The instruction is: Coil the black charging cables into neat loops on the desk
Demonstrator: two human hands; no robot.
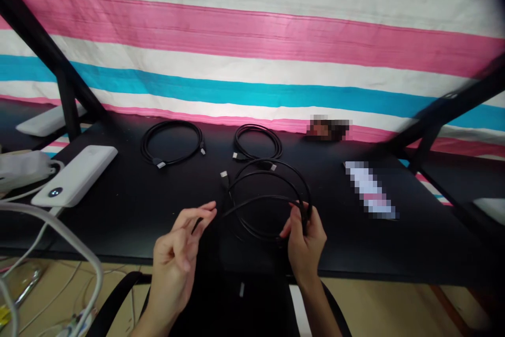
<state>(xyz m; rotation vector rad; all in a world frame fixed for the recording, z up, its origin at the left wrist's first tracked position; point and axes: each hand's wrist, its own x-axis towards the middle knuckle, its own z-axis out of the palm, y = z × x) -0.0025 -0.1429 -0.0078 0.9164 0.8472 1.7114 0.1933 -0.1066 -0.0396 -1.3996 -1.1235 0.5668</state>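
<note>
My right hand [305, 242] is closed around one side of a loosely looped black USB cable [272, 198], in front of my body at the table's near side. A plug with a pale metal tip [224, 175] on that side points up at the left of the loops. My left hand [177, 258] is beside the loops on the left, fingers apart, with nothing visible in it. Behind the held cable lies a coiled black cable [258, 126] with its plugs at the front. Further left is another coiled black cable [172, 122], also with plugs at its front.
On the left are a white power bank [74, 176] and a white adapter [26, 169] with cords. A blurred flat object [371, 190] lies at right, and a blurred dark item [329, 129] at the back. Black frame bars [51, 48] rise either side before a striped sheet [252, 32].
</note>
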